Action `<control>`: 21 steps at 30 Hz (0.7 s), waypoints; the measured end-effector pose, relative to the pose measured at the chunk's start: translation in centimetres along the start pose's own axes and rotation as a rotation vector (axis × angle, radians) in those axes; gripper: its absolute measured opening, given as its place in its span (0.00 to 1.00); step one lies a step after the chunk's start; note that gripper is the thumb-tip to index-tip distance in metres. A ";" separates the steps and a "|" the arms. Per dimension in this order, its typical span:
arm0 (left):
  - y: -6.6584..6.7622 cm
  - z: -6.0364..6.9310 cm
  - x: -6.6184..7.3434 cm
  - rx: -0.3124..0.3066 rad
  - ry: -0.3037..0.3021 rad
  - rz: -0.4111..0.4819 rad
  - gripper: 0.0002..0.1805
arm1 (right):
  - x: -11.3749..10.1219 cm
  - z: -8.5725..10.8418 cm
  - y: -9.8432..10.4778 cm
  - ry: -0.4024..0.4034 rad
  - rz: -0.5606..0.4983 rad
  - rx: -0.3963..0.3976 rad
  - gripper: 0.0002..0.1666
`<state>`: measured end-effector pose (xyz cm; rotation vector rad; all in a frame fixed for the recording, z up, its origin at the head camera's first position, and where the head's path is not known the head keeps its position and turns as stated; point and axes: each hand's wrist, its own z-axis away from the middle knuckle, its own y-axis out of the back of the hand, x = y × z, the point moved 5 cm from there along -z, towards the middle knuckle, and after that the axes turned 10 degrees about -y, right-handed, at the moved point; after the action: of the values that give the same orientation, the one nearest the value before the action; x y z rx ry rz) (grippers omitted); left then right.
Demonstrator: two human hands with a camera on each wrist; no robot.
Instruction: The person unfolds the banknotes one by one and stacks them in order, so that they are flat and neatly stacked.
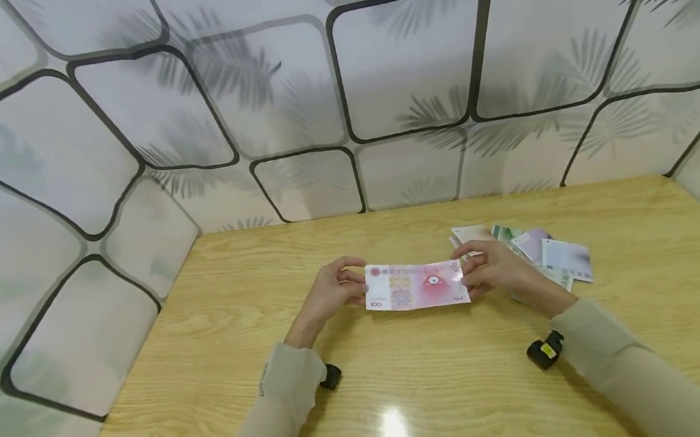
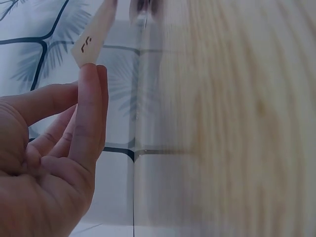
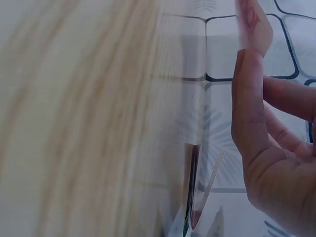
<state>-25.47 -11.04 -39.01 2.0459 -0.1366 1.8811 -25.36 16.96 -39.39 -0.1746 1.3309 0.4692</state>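
Note:
A pink and red 100 banknote [image 1: 416, 285] is stretched flat between both hands in the head view. The left hand [image 1: 331, 291] pinches its left edge, thumb and fingertips together; the right hand [image 1: 495, 270] pinches the right edge the same way. Part of the banknote [image 2: 93, 42] rises from the fingertips of the left hand [image 2: 64, 143] in the left wrist view. From the right wrist, a corner of it [image 3: 256, 27] stands above the fingers of the right hand [image 3: 274, 138]. Behind the right hand lie several other banknotes [image 1: 567, 260], loosely overlapping and partly hidden by that hand.
The wooden table [image 1: 427, 385] reaches back to a pale wall covering [image 1: 399, 68] with dark outlines and leaf prints. A black wrist device [image 1: 331, 378] is on the left sleeve, another [image 1: 545, 350] on the right. Light glares off the table's front.

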 end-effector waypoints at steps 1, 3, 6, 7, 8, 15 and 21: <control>0.0 0.0 -0.1 -0.003 0.006 -0.001 0.24 | 0.0 0.0 -0.1 0.005 0.004 -0.015 0.28; 0.0 0.0 -0.1 -0.012 0.016 -0.004 0.24 | -0.1 -0.1 -0.2 0.010 0.010 -0.032 0.27; 0.0 0.0 0.0 -0.029 0.019 -0.015 0.23 | -0.2 -0.3 -0.4 -0.004 0.030 -0.034 0.27; 0.0 0.0 0.0 -0.036 0.020 -0.016 0.23 | -0.3 -0.3 -0.4 -0.009 0.031 -0.040 0.27; 0.0 0.0 0.1 -0.041 0.021 -0.020 0.23 | -0.3 -0.3 -0.5 -0.018 0.038 -0.042 0.27; 0.1 0.0 -0.2 -0.058 0.046 -0.047 0.22 | -0.1 -0.9 -0.9 -0.055 0.126 -0.074 0.24; 0.4 -0.1 -0.4 -0.038 0.067 -0.105 0.20 | -0.2 -1.1 -1.4 -0.078 0.144 -0.093 0.23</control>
<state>-25.70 -11.44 -39.32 1.9239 -0.0467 1.8657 -25.79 15.26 -39.69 -0.1364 1.2507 0.6544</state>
